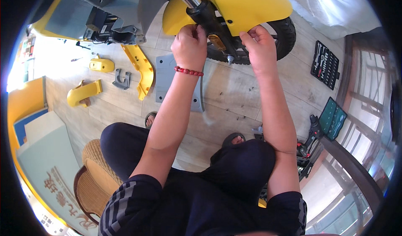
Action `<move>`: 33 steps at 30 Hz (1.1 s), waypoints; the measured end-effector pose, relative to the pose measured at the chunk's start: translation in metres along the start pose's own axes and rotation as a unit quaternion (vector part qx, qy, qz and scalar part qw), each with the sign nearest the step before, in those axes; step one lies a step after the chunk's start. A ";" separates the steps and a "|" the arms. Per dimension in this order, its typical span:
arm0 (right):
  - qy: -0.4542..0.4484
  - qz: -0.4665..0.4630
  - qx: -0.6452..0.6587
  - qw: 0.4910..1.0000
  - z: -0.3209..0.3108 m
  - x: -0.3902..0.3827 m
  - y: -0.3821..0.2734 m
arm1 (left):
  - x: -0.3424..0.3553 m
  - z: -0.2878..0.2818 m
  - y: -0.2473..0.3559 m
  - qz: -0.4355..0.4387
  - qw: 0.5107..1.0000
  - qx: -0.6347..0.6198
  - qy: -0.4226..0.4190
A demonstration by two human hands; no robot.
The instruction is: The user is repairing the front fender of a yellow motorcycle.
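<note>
Ahead of me stands a scooter's front wheel (pixel 286 35) with a yellow front fender (pixel 255 7) over it. The black fork leg (pixel 211 24) runs down in front, with an orange reflector (pixel 216 42) on its side and a bolt end at the axle. My left hand (pixel 189 47), a red bead bracelet on its wrist, is closed beside the fork leg under the fender; what its fingertips hold is hidden. At the fender's lower right edge, my right hand (pixel 260 47) pinches the rim between thumb and fingers.
Yellow covers (pixel 140 70), a grey panel (pixel 167 79) and a grey bracket (pixel 122 79) lie on the wood floor at left. Small screws are scattered on the floor. To the right are an open tool case (pixel 325 65), a green case (pixel 333 118) and a power tool (pixel 314 131).
</note>
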State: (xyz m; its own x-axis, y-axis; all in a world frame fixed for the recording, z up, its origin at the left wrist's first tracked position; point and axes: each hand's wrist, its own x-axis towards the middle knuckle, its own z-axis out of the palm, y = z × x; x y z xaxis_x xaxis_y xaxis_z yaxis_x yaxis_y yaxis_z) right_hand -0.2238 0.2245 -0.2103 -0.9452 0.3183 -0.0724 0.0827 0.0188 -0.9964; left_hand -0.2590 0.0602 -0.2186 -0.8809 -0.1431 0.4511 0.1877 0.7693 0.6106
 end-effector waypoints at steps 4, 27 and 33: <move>-0.001 0.001 0.058 0.998 0.001 0.002 0.003 | 0.001 0.000 0.000 -0.011 1.000 -0.012 0.002; -0.017 0.012 0.102 0.995 0.001 -0.001 -0.005 | 0.006 -0.002 0.023 -0.397 0.821 -0.410 -0.026; -0.004 0.018 0.106 0.994 0.001 0.000 -0.002 | 0.012 -0.009 0.016 -0.252 0.947 -0.184 -0.081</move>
State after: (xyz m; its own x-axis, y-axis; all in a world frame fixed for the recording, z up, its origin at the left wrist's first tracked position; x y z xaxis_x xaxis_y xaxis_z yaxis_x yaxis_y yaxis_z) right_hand -0.2246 0.2233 -0.2079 -0.9451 0.3084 -0.1081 0.0488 -0.1937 -0.9798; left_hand -0.2623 0.0649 -0.1975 -0.9484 -0.3139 -0.0448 -0.1612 0.3557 0.9206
